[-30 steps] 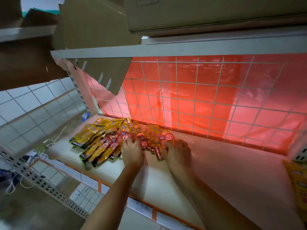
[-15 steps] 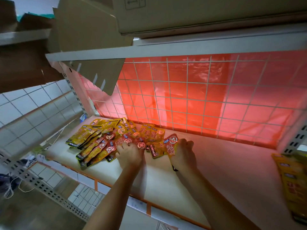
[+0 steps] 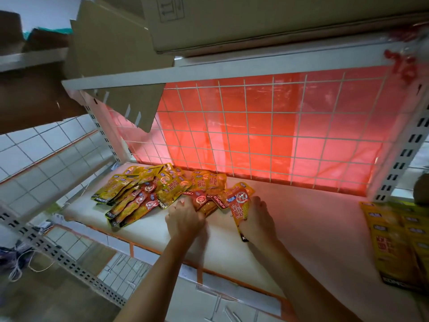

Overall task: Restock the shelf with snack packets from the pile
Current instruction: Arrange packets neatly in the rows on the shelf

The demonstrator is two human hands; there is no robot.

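On the white shelf (image 3: 313,219), snack packets (image 3: 144,194) lie fanned and overlapping toward 10 o'clock from the left hand (image 3: 184,219). Its bent fingers rest on the nearest ones, and a grip cannot be made out. At its 3 o'clock, the right hand (image 3: 257,219) pinches one orange packet (image 3: 240,206), tilted up. Well apart at 3 o'clock lies the yellow pile (image 3: 399,242). A wire grid (image 3: 255,131) backs the shelf.
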